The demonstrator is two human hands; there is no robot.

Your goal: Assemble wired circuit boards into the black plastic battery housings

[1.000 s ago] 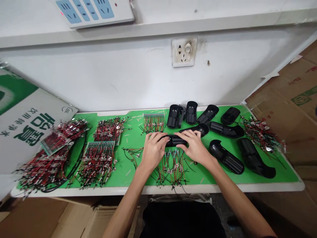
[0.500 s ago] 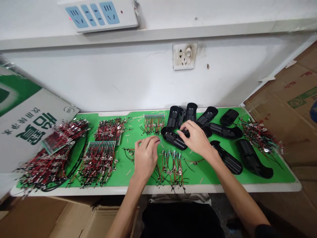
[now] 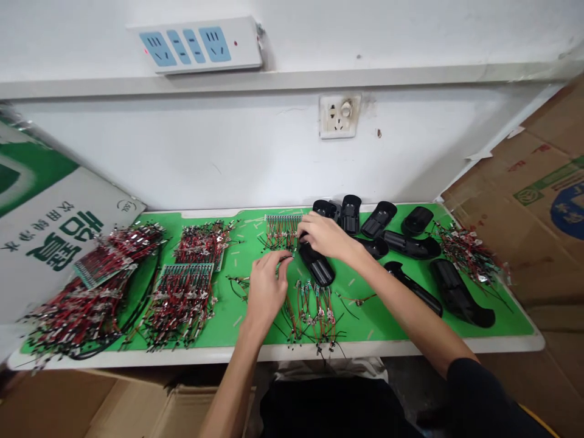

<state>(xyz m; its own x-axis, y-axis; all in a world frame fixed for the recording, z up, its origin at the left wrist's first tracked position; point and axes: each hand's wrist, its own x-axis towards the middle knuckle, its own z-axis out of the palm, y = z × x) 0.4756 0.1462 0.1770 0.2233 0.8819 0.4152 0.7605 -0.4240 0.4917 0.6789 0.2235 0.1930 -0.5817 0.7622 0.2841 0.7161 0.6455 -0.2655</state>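
Note:
My left hand (image 3: 268, 281) is closed in a pinch, holding a small wired part whose tip barely shows at the fingertips. Just to its right lies a black plastic shell (image 3: 318, 266), hollow side up on the green mat. My right hand (image 3: 323, 234) is closed around the upper left end of that shell, and its fingers hide that end. Below the hands lies a row of small circuit boards with red and black wires (image 3: 314, 304). Behind them is a wired board strip (image 3: 280, 228), partly covered by my right hand.
Thick bundles of wired boards (image 3: 182, 304) cover the left of the green mat (image 3: 260, 331). More black shells (image 3: 410, 245) lie to the right, beside another wire bundle (image 3: 472, 252). A white wall with a socket (image 3: 338, 117) stands behind; cardboard (image 3: 538, 231) borders the right side.
My right hand has moved left, from open fingers above the shells to a grip on the nearest one's end. That shell has turned to a steeper angle. My left hand keeps its pinch.

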